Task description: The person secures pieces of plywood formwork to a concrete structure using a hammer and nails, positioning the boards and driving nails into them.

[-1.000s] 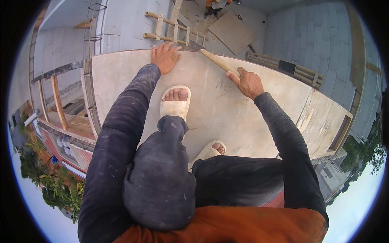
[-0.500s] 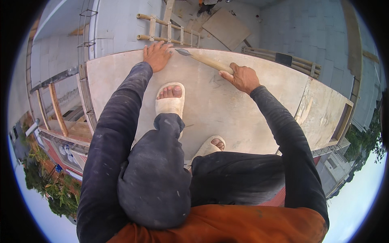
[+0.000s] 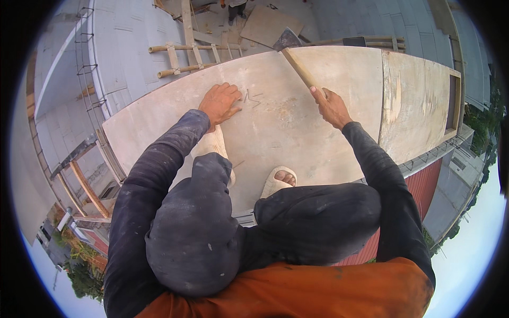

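Note:
My right hand [image 3: 332, 107] is closed around the lower end of the wooden handle of a hatchet [image 3: 298, 69]. Its flat grey metal head reaches the far edge of a pale plywood panel [image 3: 318, 153]. Over the panel, close to my left foot, my left hand [image 3: 220, 105] has its fingers apart and holds nothing. Several thin dark lines [image 3: 251, 98] lie just right of that hand; whether they are loose nails or marks, I cannot tell. My sandalled feet rest on the panel, the left sandal [image 3: 211, 144] partly hidden by my hand and knee.
Beyond the panel's far edge there is a drop to a lower level, where a bamboo ladder [image 3: 183, 58], a loose board [image 3: 269, 25] and another person [image 3: 234, 9] are visible. A wire-tied steel rebar frame [image 3: 87, 58] rises at left. A rough-faced wooden panel [image 3: 416, 100] adjoins at right.
The hatchet has swung so its head points farther away, over the far edge. My left hand has drawn back from that edge toward my foot. The view has shifted.

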### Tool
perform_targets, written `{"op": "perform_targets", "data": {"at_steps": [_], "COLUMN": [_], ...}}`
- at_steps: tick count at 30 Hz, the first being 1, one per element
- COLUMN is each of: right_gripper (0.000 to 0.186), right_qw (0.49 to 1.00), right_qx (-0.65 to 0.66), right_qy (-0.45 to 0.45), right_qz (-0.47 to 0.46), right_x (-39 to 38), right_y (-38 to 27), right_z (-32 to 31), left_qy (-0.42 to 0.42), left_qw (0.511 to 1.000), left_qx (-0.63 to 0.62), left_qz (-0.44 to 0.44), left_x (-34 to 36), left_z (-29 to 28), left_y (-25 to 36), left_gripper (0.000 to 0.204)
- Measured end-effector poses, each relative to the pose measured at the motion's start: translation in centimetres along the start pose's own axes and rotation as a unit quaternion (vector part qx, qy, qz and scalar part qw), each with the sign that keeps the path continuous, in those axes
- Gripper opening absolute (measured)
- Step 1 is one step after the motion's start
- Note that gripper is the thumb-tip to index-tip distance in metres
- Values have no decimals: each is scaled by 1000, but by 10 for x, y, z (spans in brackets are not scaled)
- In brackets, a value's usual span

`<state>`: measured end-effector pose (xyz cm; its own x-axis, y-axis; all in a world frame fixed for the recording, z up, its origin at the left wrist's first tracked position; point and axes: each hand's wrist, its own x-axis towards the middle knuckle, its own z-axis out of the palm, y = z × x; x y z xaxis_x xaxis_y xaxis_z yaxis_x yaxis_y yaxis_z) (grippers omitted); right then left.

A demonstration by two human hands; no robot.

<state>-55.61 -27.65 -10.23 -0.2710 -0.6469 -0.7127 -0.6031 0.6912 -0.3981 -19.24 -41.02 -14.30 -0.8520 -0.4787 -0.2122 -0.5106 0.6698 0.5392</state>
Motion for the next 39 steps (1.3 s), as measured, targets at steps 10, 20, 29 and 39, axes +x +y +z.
{"op": "perform_targets", "data": {"at_steps": [10,20,29,39], "right_gripper": [93,47,21,19], "right_qw": [998,964,916,704], "right_qx": [50,244,351,692], "right_qy": [27,-96,-184,-154], "right_qz": [32,-39,-57,-35], "right_x": [-14,-34,-44,-41], "right_y": [31,-53,-89,-73], "right_z": [7,26,18,25], "left_qy": [71,-38,-62,-78], "left_qw": [996,979,920,706], "left_qx": [42,-164,-371,-646], "left_qz": [-44,-113,-111,-281], "left_x": [13,19,37,73], "left_z": [19,-29,-66,-78], "left_y": [19,55,91,119], "left_gripper": [19,16,15,28]}}
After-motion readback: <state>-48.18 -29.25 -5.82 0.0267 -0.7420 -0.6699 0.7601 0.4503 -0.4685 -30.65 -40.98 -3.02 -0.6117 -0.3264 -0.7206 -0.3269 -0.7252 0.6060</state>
